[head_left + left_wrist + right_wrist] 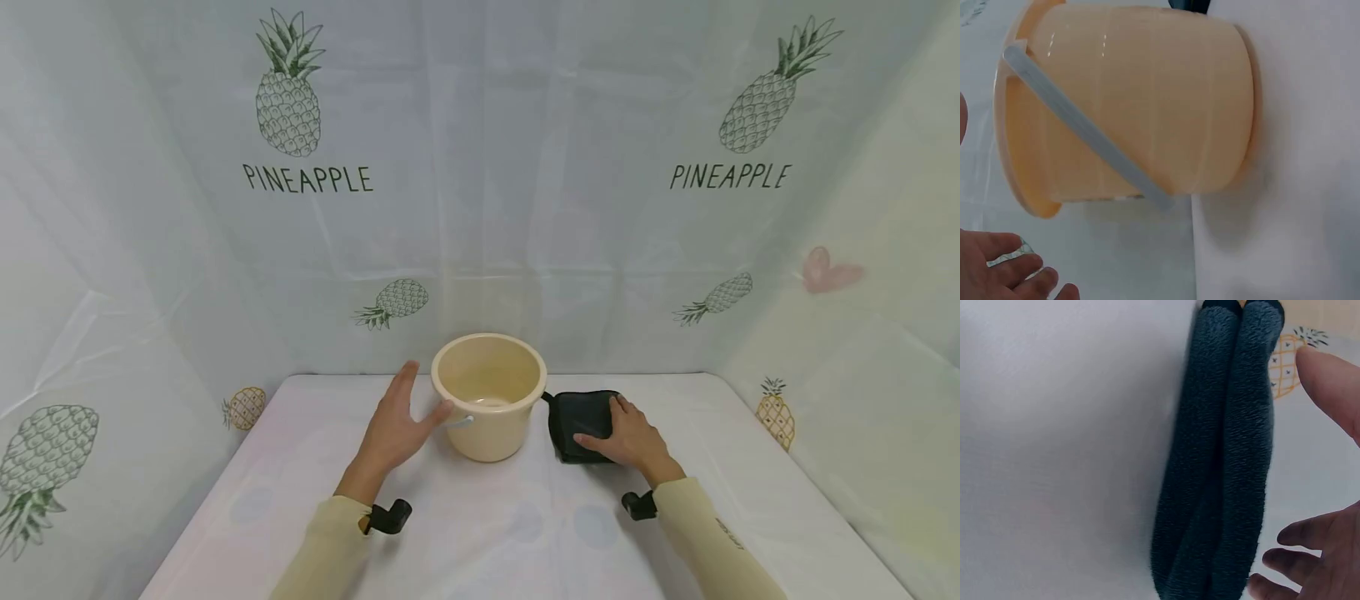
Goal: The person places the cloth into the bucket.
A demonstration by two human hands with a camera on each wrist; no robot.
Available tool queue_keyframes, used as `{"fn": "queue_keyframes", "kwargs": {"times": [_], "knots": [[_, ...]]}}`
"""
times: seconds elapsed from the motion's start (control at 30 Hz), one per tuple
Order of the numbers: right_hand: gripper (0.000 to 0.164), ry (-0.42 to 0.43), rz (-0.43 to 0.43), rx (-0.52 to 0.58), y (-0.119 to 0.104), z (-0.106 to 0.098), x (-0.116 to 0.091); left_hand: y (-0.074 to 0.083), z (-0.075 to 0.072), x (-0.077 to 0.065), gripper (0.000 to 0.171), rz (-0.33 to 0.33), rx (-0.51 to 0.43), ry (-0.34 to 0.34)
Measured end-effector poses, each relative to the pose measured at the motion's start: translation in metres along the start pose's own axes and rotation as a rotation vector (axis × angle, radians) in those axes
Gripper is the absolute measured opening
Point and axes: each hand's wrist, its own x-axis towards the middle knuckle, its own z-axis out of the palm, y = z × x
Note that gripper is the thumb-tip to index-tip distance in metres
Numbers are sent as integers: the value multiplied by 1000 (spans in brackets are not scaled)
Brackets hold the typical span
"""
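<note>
A cream plastic bucket (489,435) stands upright at the back middle of the table in the head view. Its grey handle (1079,119) hangs down across the side in the left wrist view. My left hand (396,429) is just left of the bucket, fingers spread and thumb near the rim, gripping nothing. Right of the bucket lies a dark folded towel (581,423) with a small loop at its corner. Over its right part is my right hand (633,437), thumb and fingers apart. The right wrist view shows the towel's fuzzy folded layers (1210,456) beside the straight fingers.
A pale cloth (525,533) covers the table. Behind it and along both sides hang pale sheets (510,208) printed with pineapples. The bucket stands close to the table's back edge. Each wrist wears a small black camera (392,517).
</note>
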Motion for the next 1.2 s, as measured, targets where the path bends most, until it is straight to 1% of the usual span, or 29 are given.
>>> {"fn": "queue_keyframes", "kwargs": {"times": [0.2,0.37,0.5,0.67,0.83,1.03,1.2], "knots": [[120,-19,11,18,4,5,1,7,10,4,105,10,-90,25],[123,-35,10,35,7,9,3,7,17,7,102,25,-164,49],[123,-35,7,48,9,12,4,7,20,9,99,55,-209,67],[121,-22,-2,60,9,15,4,6,24,11,96,74,-228,76],[119,-4,-7,63,11,19,4,5,25,11,98,73,-233,80],[114,20,-18,64,13,21,5,7,25,11,98,74,-269,85],[108,39,-9,78,13,20,5,6,27,11,98,62,-273,89]]}}
